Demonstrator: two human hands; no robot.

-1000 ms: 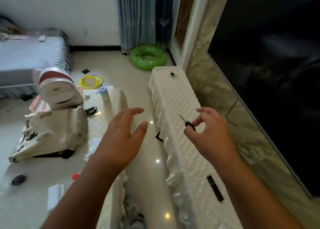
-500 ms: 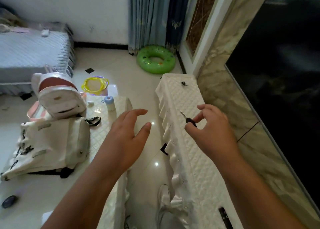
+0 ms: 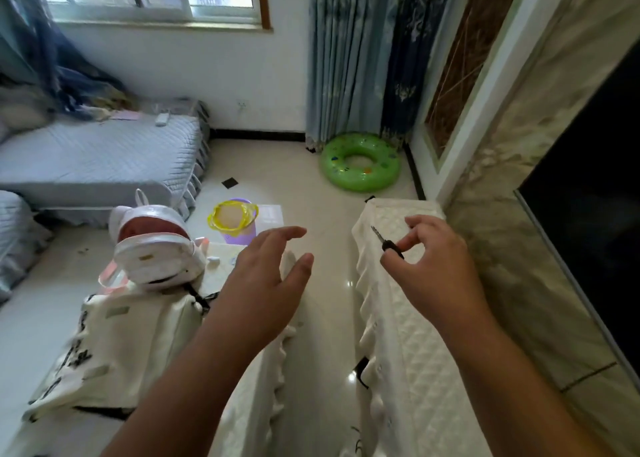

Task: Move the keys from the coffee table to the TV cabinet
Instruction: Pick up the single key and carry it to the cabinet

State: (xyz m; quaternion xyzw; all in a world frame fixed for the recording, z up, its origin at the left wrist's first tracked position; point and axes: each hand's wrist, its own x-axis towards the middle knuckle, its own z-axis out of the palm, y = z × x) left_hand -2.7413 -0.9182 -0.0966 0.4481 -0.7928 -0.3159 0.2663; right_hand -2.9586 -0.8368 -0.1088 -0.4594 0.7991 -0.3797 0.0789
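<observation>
My right hand (image 3: 436,266) pinches a key (image 3: 385,241) with a black head and a silver blade between thumb and forefinger. It hovers above the far part of the TV cabinet (image 3: 408,346), which is draped in a white quilted cover. My left hand (image 3: 266,283) is open, fingers spread, holding nothing, above the edge of the coffee table (image 3: 249,397), which also wears a white quilted cover.
A white tote bag (image 3: 114,349) and a white and pink backpack (image 3: 156,249) sit on the coffee table. A purple bin with a yellow liner (image 3: 235,221) and a green swim ring (image 3: 360,162) are on the floor. The dark TV (image 3: 595,231) hangs on the right.
The view has tilted up and moved forward along the cabinet. My right hand still holds the key, now over the cabinet's far part; the remote at the near end has dropped out of view.
</observation>
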